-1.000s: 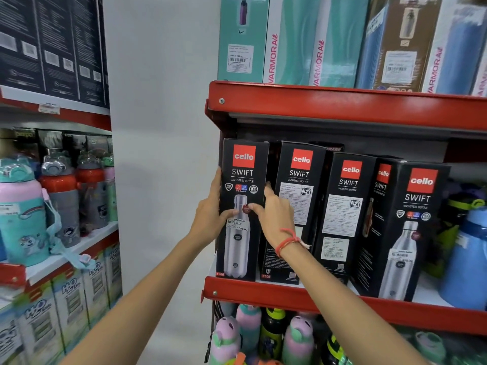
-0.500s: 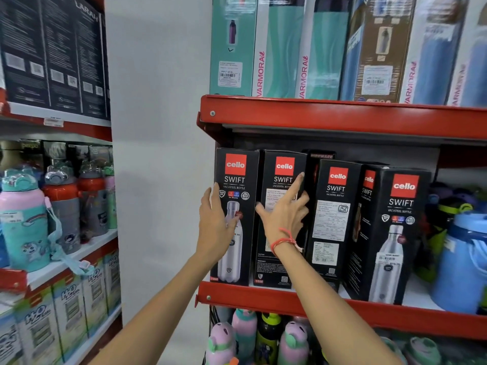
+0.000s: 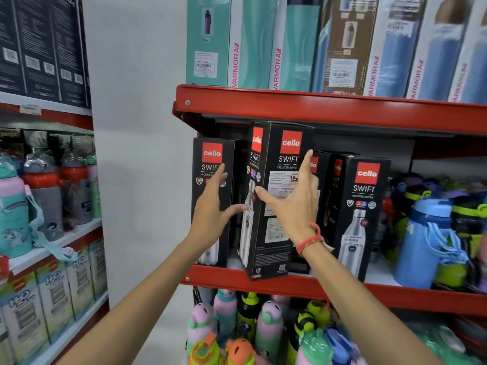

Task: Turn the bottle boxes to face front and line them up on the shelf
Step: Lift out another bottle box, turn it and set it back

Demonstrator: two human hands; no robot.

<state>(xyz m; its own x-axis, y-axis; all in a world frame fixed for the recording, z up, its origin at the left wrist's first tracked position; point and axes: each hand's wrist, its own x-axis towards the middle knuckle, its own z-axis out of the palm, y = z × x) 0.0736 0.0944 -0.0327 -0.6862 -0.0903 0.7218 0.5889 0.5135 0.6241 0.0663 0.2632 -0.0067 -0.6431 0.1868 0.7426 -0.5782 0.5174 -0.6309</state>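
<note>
On the red shelf (image 3: 216, 275), the second box (image 3: 274, 248) stands corner-on, foot over the lip. Our right hand (image 3: 295, 204) spreads flat on its label side, left hand (image 3: 210, 214) open against the end box (image 3: 212, 156); neither grips. Mid-turn, we reckon: swing its bottle picture forward, slide it level.

Boxes around the angled box (image 3: 274, 248)
The end box (image 3: 212, 154) and left hand (image 3: 210, 214) were left of it, other boxes (image 3: 363, 196) right, the shelf (image 3: 395, 296) beneath, the right hand (image 3: 295, 206) before it.

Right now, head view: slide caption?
Left hand and right hand touch the angled Cello Swift box, base overhanging the red shelf.
</note>
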